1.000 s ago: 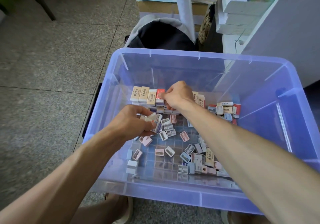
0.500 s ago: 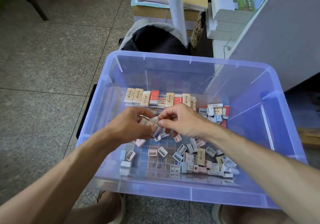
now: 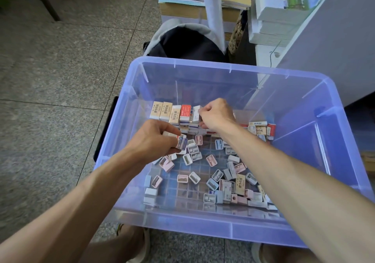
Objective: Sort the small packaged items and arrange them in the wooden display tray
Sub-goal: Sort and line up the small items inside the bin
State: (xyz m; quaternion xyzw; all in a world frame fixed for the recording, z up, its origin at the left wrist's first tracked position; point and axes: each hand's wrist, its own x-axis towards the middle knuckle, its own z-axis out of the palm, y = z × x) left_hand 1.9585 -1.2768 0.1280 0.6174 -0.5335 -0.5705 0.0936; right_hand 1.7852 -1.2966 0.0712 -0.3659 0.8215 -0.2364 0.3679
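The small packaged items (image 3: 221, 183) lie mostly loose on the floor of a translucent blue storage bin (image 3: 334, 141), with a neat upright row of boxes (image 3: 172, 112) standing along its far wall. No wooden display tray shows anywhere here; the row seems to be doing its job.

From the head view, the right hand (image 3: 217, 114) is at the near end of that row, its grip pinched closed on a white box (image 3: 196, 113) being set in beside a red box (image 3: 185, 113). The left hand (image 3: 152, 141) hovers lower, its grip closed around a small clutch of packs, a blue-and-white pack (image 3: 182, 143) showing at the fingertips (image 3: 178, 140).

To do this step well, I reckon the white box wants to go in upright, printed face matching its neighbours, pressed flush against the red one so the row doesn't lean. A light push from the side should close any gap; too hard and the whole line could topple like dominoes. The left hand would do best holding its stock steady and close, label outward, ready for the next hand-over. Like kinds should stay together: tan with tan, red with red.
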